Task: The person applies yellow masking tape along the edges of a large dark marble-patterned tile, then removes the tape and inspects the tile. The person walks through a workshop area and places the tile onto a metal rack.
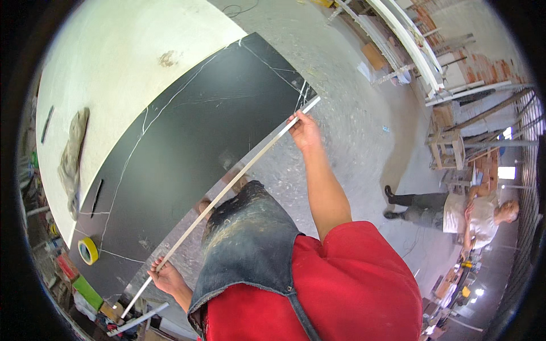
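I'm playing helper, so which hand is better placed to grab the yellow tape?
Probably the left hand: it's much nearer the tape. The right hand is near the far end of the strip. Both hold the strip, so either would have to let go first.

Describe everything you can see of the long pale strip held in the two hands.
The strip is long, narrow and unbroken, whitish toward its ends and creamier along the middle; its material cannot be told. It slants from lower left to upper right beside the near edge of the black slab. The left hand and right hand grip it near opposite ends, each end sticking out beyond. Whether it touches the slab is unclear.
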`<state>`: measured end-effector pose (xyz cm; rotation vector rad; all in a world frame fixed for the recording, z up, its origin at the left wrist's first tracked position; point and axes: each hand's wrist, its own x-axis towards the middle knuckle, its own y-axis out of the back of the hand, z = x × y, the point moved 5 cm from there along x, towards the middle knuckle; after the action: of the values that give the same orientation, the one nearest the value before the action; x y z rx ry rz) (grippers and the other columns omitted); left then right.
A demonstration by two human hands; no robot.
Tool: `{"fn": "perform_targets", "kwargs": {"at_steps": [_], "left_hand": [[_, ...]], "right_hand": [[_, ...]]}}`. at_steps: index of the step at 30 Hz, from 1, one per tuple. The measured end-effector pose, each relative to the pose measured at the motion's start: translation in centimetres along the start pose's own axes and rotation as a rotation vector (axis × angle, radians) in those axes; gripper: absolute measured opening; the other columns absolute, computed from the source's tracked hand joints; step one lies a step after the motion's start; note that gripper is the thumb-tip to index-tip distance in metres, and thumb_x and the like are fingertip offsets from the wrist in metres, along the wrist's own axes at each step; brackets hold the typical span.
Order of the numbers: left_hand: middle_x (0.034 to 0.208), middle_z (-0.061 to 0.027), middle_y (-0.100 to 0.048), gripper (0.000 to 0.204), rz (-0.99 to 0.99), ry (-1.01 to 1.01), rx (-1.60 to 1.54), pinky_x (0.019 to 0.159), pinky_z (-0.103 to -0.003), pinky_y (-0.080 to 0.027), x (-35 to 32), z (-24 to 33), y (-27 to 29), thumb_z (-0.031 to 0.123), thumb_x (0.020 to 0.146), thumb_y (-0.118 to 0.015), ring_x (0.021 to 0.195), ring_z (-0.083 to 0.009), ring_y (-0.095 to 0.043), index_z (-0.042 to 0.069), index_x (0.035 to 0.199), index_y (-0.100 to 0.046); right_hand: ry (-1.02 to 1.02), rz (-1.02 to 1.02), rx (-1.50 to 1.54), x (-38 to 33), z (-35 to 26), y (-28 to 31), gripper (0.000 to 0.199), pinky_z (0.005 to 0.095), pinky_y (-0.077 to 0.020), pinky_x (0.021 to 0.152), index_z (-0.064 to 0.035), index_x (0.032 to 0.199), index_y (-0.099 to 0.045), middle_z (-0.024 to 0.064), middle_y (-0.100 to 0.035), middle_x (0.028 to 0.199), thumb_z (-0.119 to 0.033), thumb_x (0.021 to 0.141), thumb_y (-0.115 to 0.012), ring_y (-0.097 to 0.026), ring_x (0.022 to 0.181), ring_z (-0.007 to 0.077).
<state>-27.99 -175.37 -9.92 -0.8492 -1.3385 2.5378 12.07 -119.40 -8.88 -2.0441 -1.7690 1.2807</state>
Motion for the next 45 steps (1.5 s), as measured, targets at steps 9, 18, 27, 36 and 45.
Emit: {"fn": "perform_targets", "kwargs": {"at_steps": [9,18,27,36,45], "left_hand": [[0.096,-0.0122,-0.055,0.035,0.070,-0.040,0.083,0.100,-0.046,-0.045,-0.9,1.0,-0.7,0.028,0.107,-0.041,0.096,-0.0289,-0.053,-0.002,0.096,-0.053],[0.094,-0.0109,-0.057,0.033,-0.084,0.011,0.185,0.098,-0.044,-0.044,-2.2,-0.4,-6.5,0.028,0.106,-0.044,0.095,-0.0275,-0.054,0.001,0.092,-0.054],[0.100,-0.0086,-0.064,0.017,0.006,-0.026,0.255,0.094,-0.046,-0.044,-0.3,2.0,-18.2,0.026,0.097,-0.057,0.096,-0.0299,-0.059,0.011,0.097,-0.064],[0.091,-0.0118,-0.061,0.016,0.151,0.082,0.330,0.077,-0.047,-0.056,4.7,3.8,-16.5,0.021,0.099,-0.057,0.082,-0.0295,-0.064,0.006,0.097,-0.057],[0.096,-0.0153,-0.063,0.012,0.278,0.046,0.285,0.083,-0.051,-0.054,9.4,3.0,-15.0,0.014,0.097,-0.055,0.092,-0.0357,-0.064,0.002,0.099,-0.053]], "right_hand": [[-0.007,-0.041,-0.021,-0.2,0.6,0.4,0.007,0.0394,-0.0571,0.079,-0.0056,0.097,-0.056,0.0069,-0.062,0.089,-0.009,0.096,-0.062,-0.064,0.084,0.0227],[0.008,0.120,0.075,-1.4,-1.0,6.3,0.009,0.0438,-0.0566,0.081,-0.0023,0.100,-0.054,0.0128,-0.064,0.095,-0.006,0.095,-0.061,-0.065,0.090,0.0289],[0.033,-0.095,-0.220,-0.6,-6.9,3.6,0.006,0.0317,-0.0495,0.071,-0.0087,0.093,-0.062,0.0043,-0.062,0.089,-0.007,0.089,-0.066,-0.059,0.080,0.0166],[-0.036,-0.303,-0.282,1.4,-7.3,-7.6,0.026,0.0275,-0.0543,0.076,-0.0057,0.122,-0.062,0.0039,-0.067,0.099,-0.014,0.097,-0.062,-0.064,0.093,0.0145],[-0.055,-0.210,-0.457,7.3,-8.0,-9.4,0.015,0.0276,-0.0562,0.072,-0.0061,0.094,-0.064,0.0051,-0.068,0.088,-0.021,0.096,-0.066,-0.064,0.078,0.0149]]}}
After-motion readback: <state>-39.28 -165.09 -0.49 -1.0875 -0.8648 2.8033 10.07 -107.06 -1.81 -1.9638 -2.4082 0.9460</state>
